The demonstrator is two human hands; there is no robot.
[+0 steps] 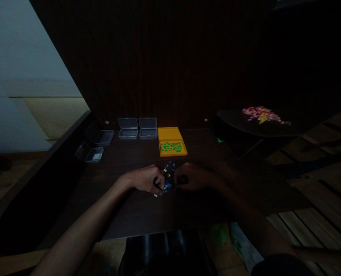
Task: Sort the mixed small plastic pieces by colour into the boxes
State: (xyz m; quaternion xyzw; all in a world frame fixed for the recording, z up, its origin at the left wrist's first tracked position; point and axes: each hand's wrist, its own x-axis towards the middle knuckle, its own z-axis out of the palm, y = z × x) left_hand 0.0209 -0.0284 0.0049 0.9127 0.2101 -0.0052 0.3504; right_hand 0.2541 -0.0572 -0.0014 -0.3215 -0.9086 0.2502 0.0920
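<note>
Small blue and pale pieces (168, 185) lie scattered on the dark tabletop between my two hands. On their left side, my left hand (148, 179) is closed, its fingertips down among the pieces; whatever it pinches is too small to make out. My right hand (192, 177) faces it from the other side with thumb and fingers curled into a pinch. A tiny greenish speck shows by its fingertips, too dark to name. Beyond the hands, an open yellow box (172, 155) holds many small green pieces (170, 147) in its base.
Two clear plastic cases (128, 133) with raised lids stand at the back. More clear cases (104, 137) sit at the left, one holding something white (96, 156). A pile of pink and yellow bits (262, 114) rests on a dark surface at right. The table's front edge (147, 234) is close.
</note>
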